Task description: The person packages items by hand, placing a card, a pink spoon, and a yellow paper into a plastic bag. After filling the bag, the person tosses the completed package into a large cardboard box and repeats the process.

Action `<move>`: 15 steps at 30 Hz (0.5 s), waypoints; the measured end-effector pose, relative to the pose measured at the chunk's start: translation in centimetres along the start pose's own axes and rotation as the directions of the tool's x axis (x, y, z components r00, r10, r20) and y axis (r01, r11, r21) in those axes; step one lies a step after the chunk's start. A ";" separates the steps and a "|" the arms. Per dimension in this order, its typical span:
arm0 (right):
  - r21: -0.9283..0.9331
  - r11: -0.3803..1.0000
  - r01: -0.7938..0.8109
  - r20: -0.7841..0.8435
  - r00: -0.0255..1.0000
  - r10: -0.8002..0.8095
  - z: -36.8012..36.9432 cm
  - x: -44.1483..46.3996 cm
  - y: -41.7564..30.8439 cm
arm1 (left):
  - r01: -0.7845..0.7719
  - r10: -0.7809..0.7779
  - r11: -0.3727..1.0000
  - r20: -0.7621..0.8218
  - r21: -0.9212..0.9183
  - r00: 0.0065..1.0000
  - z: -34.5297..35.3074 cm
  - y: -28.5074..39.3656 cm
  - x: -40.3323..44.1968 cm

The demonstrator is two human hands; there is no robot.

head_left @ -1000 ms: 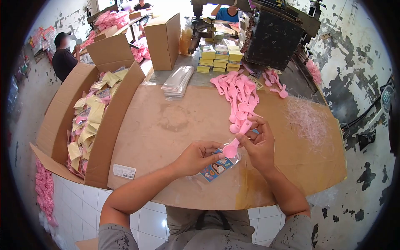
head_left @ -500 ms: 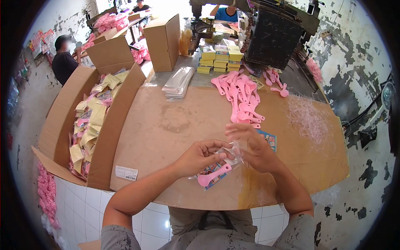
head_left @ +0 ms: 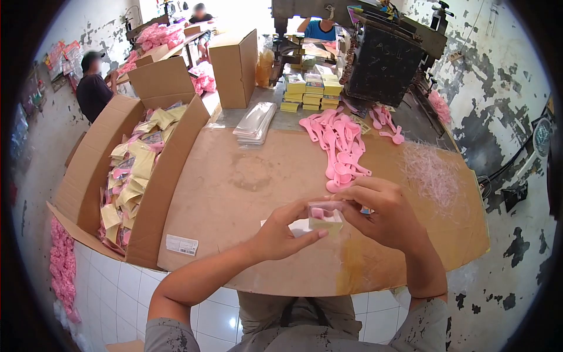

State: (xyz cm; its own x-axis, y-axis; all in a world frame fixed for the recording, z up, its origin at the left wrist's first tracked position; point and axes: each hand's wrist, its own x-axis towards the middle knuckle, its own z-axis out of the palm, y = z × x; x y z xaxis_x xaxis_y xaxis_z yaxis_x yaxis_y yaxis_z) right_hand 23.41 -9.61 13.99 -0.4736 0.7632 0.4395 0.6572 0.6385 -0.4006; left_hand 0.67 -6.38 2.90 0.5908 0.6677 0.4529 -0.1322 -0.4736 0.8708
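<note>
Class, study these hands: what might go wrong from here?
The clear bag between the left hand and right hand looks thin; it might tear.
The pink piece showing in it might slide if tipped.
The right hand is close to the loose pink spoons and might knock some.

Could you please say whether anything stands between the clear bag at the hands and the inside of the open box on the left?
Yes, the near wall of the box rises between them, so the bag would probably need lifting over it. Nothing else upright shows on the tabletop between.
</note>
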 end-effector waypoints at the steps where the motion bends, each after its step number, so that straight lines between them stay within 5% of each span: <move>1: 0.039 0.999 -0.031 -0.009 0.999 0.031 0.4 -0.1 0.1 | 0.033 -0.033 0.999 -0.004 -0.032 0.999 0.0 -0.2 0.0; 4: 0.144 0.979 -0.142 0.040 0.990 0.138 0.9 0.0 0.1 | 0.107 -0.109 0.984 -0.010 -0.142 0.994 -0.3 -0.1 0.0; 7: 0.062 0.997 -0.054 -0.229 0.971 0.066 3.0 0.3 0.7 | 0.147 -0.159 0.972 -0.050 -0.185 0.986 -0.3 0.7 0.1; 10: -0.298 0.935 0.194 -0.279 0.919 -0.280 3.7 0.8 1.1 | 0.150 -0.159 0.981 -0.067 -0.125 0.985 -0.2 0.7 -0.2; 15: -0.491 0.836 0.245 -0.161 0.918 -0.364 5.1 1.0 0.7 | 0.008 0.009 0.992 -0.131 0.128 0.991 0.2 -0.4 -0.7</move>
State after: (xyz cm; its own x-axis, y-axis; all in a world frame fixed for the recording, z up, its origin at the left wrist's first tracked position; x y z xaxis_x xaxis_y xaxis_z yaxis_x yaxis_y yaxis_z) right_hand 20.43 -7.91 10.02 -0.5795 0.4521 0.6781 0.7210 0.6723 0.1680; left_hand 0.42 -6.75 2.19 0.4800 0.7333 0.4816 -0.0244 -0.5375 0.8429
